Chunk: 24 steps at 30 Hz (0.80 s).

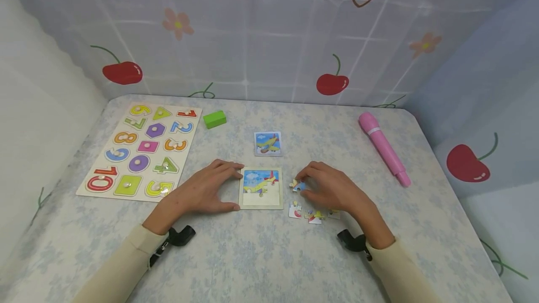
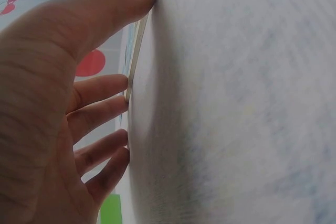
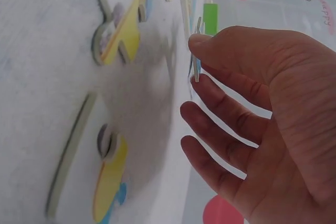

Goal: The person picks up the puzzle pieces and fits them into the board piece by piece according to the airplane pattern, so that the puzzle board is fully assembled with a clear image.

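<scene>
A square puzzle tray point(image 1: 262, 207), partly filled with an airplane picture, lies on the table in the head view. My left hand point(image 1: 206, 188) is at its left side, thumb by the lower corner and fingertips along the upper edge; in the left wrist view, the thumb point(image 2: 115, 11) touches the tray's edge. To the right of the tray, my right hand point(image 1: 332, 186) pinches a blue-and-yellow puzzle piece point(image 1: 299, 186) between thumb and forefinger, while the other fingers stay loose. Several loose pieces lie below it, among them a white-and-red piece point(image 1: 295, 210) and a yellow one point(image 3: 126, 40).
Behind the tray lies a small airplane picture card point(image 1: 267, 144). At the left are a number-and-shape board point(image 1: 145, 153) and a green block point(image 1: 214, 119). A pink stick-like object point(image 1: 384, 148) lies at the right. A printed curtain point(image 1: 261, 36) hangs behind the table.
</scene>
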Each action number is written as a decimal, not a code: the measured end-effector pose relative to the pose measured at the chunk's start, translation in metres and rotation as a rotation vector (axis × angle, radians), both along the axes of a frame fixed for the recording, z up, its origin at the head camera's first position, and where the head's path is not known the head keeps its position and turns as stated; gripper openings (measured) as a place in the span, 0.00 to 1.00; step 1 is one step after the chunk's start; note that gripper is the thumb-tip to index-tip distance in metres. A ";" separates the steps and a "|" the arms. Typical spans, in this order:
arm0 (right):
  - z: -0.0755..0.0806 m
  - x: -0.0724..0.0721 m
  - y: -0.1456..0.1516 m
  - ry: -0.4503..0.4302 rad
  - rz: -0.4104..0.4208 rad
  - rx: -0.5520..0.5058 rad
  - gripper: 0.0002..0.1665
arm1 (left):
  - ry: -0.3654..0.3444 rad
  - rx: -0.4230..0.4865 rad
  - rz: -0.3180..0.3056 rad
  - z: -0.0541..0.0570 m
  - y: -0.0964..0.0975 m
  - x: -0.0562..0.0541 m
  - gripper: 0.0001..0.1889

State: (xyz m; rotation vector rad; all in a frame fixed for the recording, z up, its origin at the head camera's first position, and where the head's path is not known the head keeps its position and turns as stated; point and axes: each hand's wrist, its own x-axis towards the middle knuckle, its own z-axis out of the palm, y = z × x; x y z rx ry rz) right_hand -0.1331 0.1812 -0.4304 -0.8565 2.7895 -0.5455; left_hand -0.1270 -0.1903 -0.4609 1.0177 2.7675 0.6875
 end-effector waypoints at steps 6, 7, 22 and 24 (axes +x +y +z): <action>0.003 -0.002 -0.007 -0.001 0.024 -0.025 0.20 | 0.000 -0.002 -0.001 -0.001 0.001 0.001 0.38; 0.003 -0.003 -0.009 -0.004 0.027 -0.027 0.20 | 0.001 0.000 -0.001 -0.001 0.001 0.002 0.38; 0.005 -0.009 -0.029 0.009 0.041 -0.033 0.20 | 0.029 0.004 -0.013 -0.002 0.000 0.000 0.38; 0.005 -0.009 -0.031 0.007 0.045 -0.034 0.19 | 0.029 0.008 -0.013 -0.001 0.000 0.000 0.38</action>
